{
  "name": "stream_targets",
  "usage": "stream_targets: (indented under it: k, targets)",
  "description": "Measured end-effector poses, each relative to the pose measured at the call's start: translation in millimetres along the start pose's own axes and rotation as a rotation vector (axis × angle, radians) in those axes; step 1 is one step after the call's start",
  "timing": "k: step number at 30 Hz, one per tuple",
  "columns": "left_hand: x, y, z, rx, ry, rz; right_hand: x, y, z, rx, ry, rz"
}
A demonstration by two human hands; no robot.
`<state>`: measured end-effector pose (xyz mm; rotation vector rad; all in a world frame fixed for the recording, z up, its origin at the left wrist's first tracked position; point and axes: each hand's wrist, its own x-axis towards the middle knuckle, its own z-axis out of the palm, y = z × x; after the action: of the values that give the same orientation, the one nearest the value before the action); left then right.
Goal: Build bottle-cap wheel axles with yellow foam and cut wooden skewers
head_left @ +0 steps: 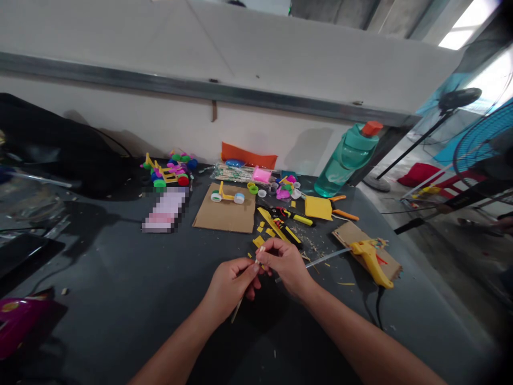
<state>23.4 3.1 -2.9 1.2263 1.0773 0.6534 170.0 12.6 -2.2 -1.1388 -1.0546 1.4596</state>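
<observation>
My left hand [231, 283] is closed around a thin wooden stick [236, 310], whose lower end sticks out beneath the palm. Against it, my right hand [285, 263] pinches a small pale piece [261, 251] at the fingertips; its exact shape is too small to tell. Just beyond the hands lie yellow scraps [258, 241], a yellow-and-black cutter [280, 227] and pliers with yellow-black handles [298, 216]. Farther back, a small yellow piece with bottle-cap wheels [227, 197] rests on a cardboard square [208, 214].
A yellow glue gun [372, 259] lies on cardboard at the right, its cord trailing forward. A teal bottle [344, 160] stands behind. Colourful wheeled pieces [170, 171] and a blurred-out flat object [165, 209] are back left; a magenta object [28, 321] sits near left.
</observation>
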Motion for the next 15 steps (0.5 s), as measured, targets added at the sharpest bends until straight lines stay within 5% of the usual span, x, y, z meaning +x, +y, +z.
stream_targets:
  k: [15]
  targets:
    - [-1.0,6.7,0.0,-0.019,0.022,-0.020,-0.8,0.6,-2.2,-0.017,-0.013,-0.018]
